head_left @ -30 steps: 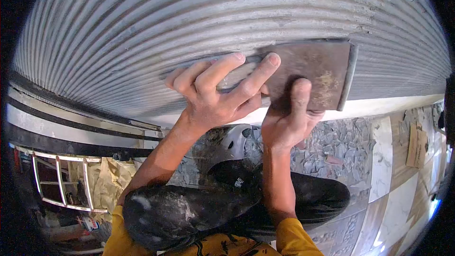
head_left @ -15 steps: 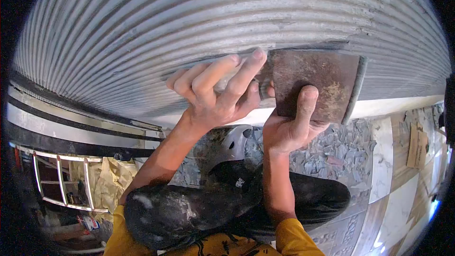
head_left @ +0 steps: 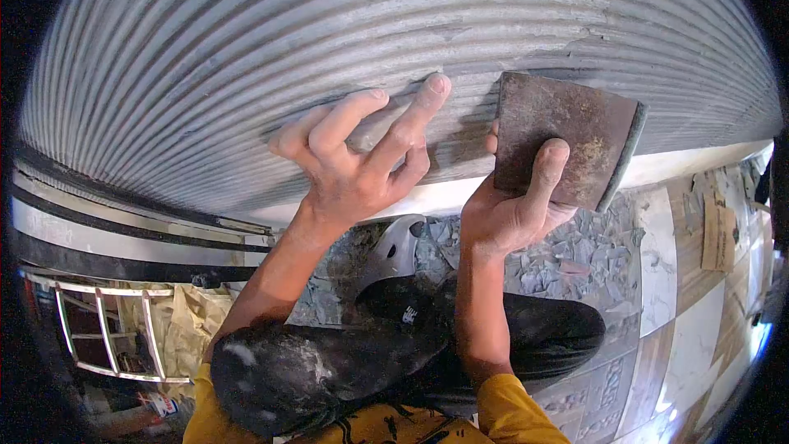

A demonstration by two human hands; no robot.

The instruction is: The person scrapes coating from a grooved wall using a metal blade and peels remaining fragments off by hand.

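1. Your right hand (head_left: 514,214) grips a flat, rusty metal scraper (head_left: 567,140), thumb laid up its face and the other fingers hidden behind it. The blade stands just off the ribbed grey wall (head_left: 246,57), near the wall's lower edge, where a pale band (head_left: 690,166) runs along the bottom.
2. Your left hand (head_left: 349,168) is spread wide, holding nothing, with its fingertips (head_left: 436,84) pressed on the ridges just left of the scraper.
3. To work this well, I judge you should lay the blade's long edge along a groove rather than across the ridges, so it seats evenly.
4. Keep the blade at a shallow tilt. A steep angle would likely dig in and chip the coating, as seen in the flaked patch (head_left: 588,37) above the tool.
5. Keep the bracing fingers clear of the blade's left edge. They are close to it now.
6. Mind your footing. Your dark shoes (head_left: 394,345) rest over a floor littered with grey chips (head_left: 575,255).
7. Compared with a second ago, the scraper has moved right and tilted, and its near edge has come away from the left fingers, which then overlapped it.
8. Your left hand has slid a little left and lower, and its fingers have opened wider.
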